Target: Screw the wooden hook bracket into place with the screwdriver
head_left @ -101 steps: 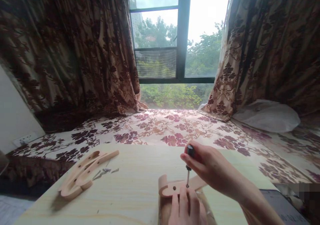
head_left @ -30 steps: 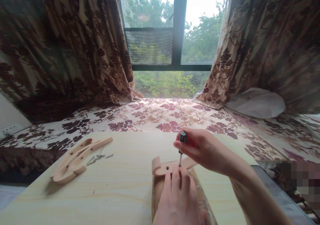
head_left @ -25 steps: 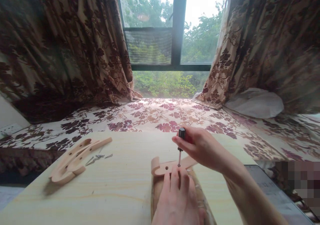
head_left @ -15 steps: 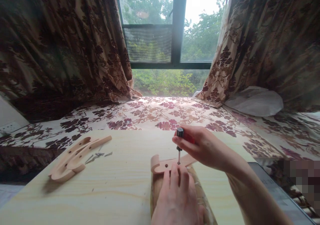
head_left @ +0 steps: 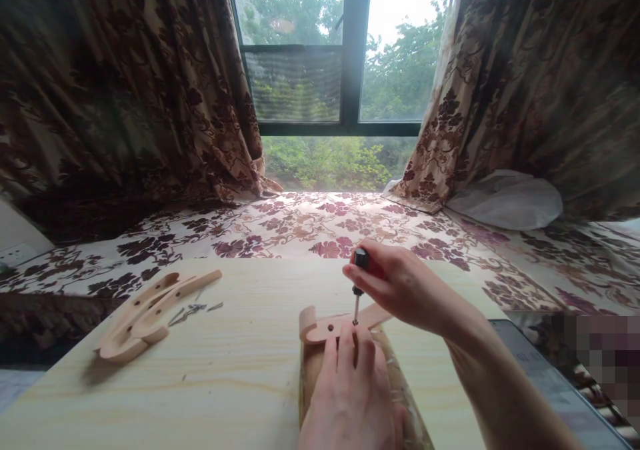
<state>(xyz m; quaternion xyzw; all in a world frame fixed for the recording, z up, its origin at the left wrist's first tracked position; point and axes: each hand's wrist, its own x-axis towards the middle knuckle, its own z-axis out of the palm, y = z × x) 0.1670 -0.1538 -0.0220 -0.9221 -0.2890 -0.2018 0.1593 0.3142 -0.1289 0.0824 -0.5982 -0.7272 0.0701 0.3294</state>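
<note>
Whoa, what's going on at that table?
Somebody's right hand is holding a screwdriver nearly upright, tip down at a curved wooden piece. The left hand lies over a brown block, touching that piece. Off to the left are more curved wooden pieces and a little pile of what look like screws.

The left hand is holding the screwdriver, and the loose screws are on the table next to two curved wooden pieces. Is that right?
Not quite: the head view shows the right hand holding the screwdriver. The loose screws are on the table next to two curved wooden pieces.
</note>
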